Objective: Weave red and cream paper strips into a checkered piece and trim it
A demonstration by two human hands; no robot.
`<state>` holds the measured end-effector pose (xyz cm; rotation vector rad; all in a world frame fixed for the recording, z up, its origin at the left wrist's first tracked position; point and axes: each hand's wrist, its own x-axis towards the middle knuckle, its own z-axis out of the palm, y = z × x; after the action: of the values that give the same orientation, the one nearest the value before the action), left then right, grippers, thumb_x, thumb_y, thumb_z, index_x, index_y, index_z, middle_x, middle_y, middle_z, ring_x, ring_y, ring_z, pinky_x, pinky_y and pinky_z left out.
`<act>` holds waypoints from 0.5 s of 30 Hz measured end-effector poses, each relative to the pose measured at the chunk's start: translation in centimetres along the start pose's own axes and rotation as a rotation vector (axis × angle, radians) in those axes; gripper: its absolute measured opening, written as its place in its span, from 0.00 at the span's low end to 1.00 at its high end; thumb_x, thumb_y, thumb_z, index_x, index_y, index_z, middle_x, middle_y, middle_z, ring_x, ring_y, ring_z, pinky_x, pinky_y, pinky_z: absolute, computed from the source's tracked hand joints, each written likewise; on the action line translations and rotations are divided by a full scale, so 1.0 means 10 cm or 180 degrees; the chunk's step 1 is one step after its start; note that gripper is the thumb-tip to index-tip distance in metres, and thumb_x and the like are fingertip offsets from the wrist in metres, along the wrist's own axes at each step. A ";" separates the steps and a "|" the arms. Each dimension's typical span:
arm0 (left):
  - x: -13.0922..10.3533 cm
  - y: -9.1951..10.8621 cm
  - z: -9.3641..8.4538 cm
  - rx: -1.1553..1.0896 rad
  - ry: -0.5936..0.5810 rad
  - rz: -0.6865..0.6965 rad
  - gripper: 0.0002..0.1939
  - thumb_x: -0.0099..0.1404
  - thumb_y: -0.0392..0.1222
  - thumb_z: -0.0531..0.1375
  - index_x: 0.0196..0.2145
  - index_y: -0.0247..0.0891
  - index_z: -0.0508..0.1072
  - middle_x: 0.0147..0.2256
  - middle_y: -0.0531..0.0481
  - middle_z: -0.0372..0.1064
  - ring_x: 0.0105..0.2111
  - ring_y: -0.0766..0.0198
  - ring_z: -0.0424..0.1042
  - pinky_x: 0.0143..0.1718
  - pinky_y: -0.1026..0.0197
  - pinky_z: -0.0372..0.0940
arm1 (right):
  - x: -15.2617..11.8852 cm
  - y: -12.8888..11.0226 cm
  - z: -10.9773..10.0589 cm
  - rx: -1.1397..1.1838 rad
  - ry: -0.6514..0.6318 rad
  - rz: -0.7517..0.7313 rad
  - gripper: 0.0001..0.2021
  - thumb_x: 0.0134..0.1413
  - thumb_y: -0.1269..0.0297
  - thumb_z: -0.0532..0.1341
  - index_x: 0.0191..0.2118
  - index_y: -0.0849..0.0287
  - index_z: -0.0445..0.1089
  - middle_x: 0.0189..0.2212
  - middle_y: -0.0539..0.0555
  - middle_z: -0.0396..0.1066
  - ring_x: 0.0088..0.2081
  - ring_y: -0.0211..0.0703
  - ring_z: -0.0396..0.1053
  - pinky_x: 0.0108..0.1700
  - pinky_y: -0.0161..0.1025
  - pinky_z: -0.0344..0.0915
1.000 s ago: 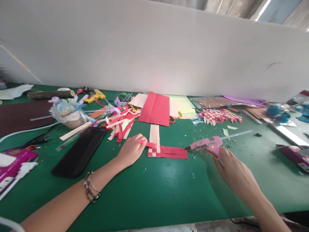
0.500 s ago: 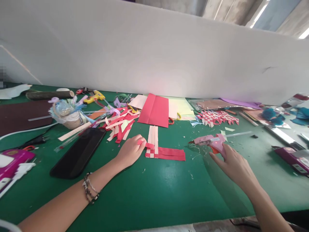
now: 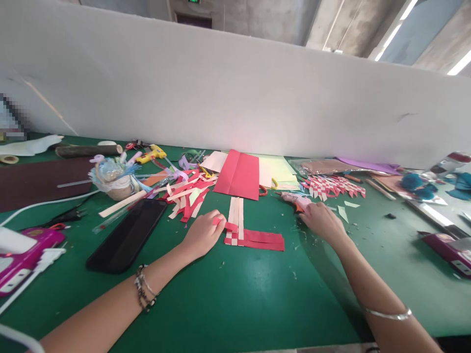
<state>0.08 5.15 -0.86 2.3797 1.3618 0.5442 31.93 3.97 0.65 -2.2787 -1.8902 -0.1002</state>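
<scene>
My left hand (image 3: 204,232) is closed, pinching the end of a red paper strip (image 3: 231,227) that is lifted off the table. That strip belongs to a woven piece of red and pale pink paper strips (image 3: 235,240); its pale strips (image 3: 236,212) point away from me and its red strips (image 3: 264,240) run right. My right hand (image 3: 322,220) is wrapped round a pink glue gun (image 3: 295,199), whose nozzle points left near the table surface. Part of the glue gun's handle is hidden by the fingers.
Left of the woven piece lie a black phone (image 3: 127,235), a heap of cut paper strips (image 3: 191,196) and a small decorated basket (image 3: 116,176). A folded red sheet (image 3: 237,174) lies behind. Woven paper pieces (image 3: 333,186) and a magenta power strip (image 3: 447,250) are right.
My right hand has carried the glue gun left and farther from me, toward the back of the table. My left hand keeps its pinch on the red strip. The view has tilted up slightly.
</scene>
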 end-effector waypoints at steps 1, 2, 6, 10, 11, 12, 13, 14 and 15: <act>0.00 0.00 -0.01 -0.0027 -0.0008 0.0007 0.18 0.68 0.41 0.39 0.26 0.38 0.63 0.28 0.51 0.61 0.26 0.64 0.65 0.27 0.62 0.58 | -0.04 -0.11 -0.05 -0.0071 0.0140 -0.0047 0.11 0.53 0.62 0.51 0.35 0.62 0.66 0.34 0.62 0.67 0.37 0.51 0.65 0.32 0.39 0.57; 0.00 0.01 -0.01 -0.0050 -0.0022 0.0017 0.19 0.68 0.42 0.39 0.25 0.38 0.63 0.27 0.52 0.61 0.26 0.64 0.65 0.27 0.62 0.58 | -0.10 -0.23 -0.11 -0.0200 0.0399 -0.0150 0.13 0.55 0.63 0.48 0.38 0.62 0.66 0.37 0.63 0.67 0.39 0.52 0.65 0.34 0.41 0.58; 0.00 0.04 -0.04 -0.0222 -0.0041 -0.0013 0.20 0.68 0.43 0.40 0.24 0.38 0.62 0.23 0.53 0.60 0.25 0.64 0.64 0.26 0.63 0.58 | -0.30 -0.80 -0.29 0.0635 -0.0289 -0.1246 0.15 0.55 0.62 0.51 0.46 0.59 0.64 0.36 0.56 0.68 0.34 0.43 0.66 0.35 0.38 0.59; -0.01 0.08 -0.06 -0.0469 -0.0104 0.0084 0.21 0.69 0.47 0.41 0.25 0.38 0.65 0.24 0.52 0.65 0.26 0.64 0.66 0.29 0.63 0.59 | -0.33 -1.23 -0.33 0.1673 -0.1066 -0.2092 0.23 0.50 0.59 0.57 0.52 0.57 0.58 0.40 0.54 0.66 0.34 0.39 0.64 0.34 0.35 0.60; -0.01 0.09 -0.06 -0.0516 -0.0146 0.0183 0.21 0.69 0.47 0.41 0.27 0.37 0.66 0.25 0.52 0.66 0.27 0.63 0.67 0.30 0.62 0.59 | -0.32 -1.29 -0.33 0.1819 -0.1139 -0.2194 0.23 0.49 0.58 0.58 0.52 0.56 0.58 0.41 0.54 0.66 0.35 0.39 0.64 0.34 0.34 0.60; -0.02 0.09 -0.07 -0.0555 -0.0196 0.0322 0.20 0.69 0.47 0.42 0.28 0.37 0.67 0.27 0.51 0.67 0.28 0.63 0.67 0.32 0.62 0.59 | -0.30 -1.33 -0.32 0.1931 -0.1202 -0.2244 0.21 0.49 0.58 0.59 0.50 0.56 0.60 0.39 0.53 0.66 0.34 0.38 0.63 0.33 0.34 0.59; -0.02 0.10 -0.08 -0.0579 -0.0253 0.0471 0.19 0.69 0.46 0.42 0.31 0.37 0.68 0.30 0.50 0.69 0.30 0.63 0.68 0.34 0.61 0.60 | -0.27 -1.36 -0.31 0.2014 -0.1251 -0.2252 0.18 0.49 0.58 0.58 0.47 0.56 0.62 0.36 0.51 0.66 0.32 0.37 0.62 0.31 0.33 0.58; -0.03 0.10 -0.08 -0.0580 -0.0308 0.0601 0.18 0.69 0.46 0.42 0.33 0.37 0.68 0.32 0.50 0.69 0.32 0.62 0.68 0.36 0.61 0.60 | -0.25 -1.37 -0.30 0.2068 -0.1279 -0.2218 0.14 0.51 0.57 0.57 0.42 0.56 0.64 0.32 0.50 0.66 0.30 0.36 0.61 0.29 0.32 0.57; -0.04 0.10 -0.09 -0.0555 -0.0356 0.0690 0.16 0.69 0.45 0.43 0.36 0.38 0.68 0.34 0.49 0.68 0.33 0.62 0.68 0.37 0.60 0.60 | -0.23 -1.37 -0.29 0.2095 -0.1289 -0.2156 0.10 0.52 0.58 0.55 0.38 0.57 0.65 0.28 0.48 0.65 0.27 0.35 0.59 0.28 0.32 0.55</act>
<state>0.21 4.45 0.29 2.3882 0.9743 0.5531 18.27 3.59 4.39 -1.2391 -2.3377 0.8177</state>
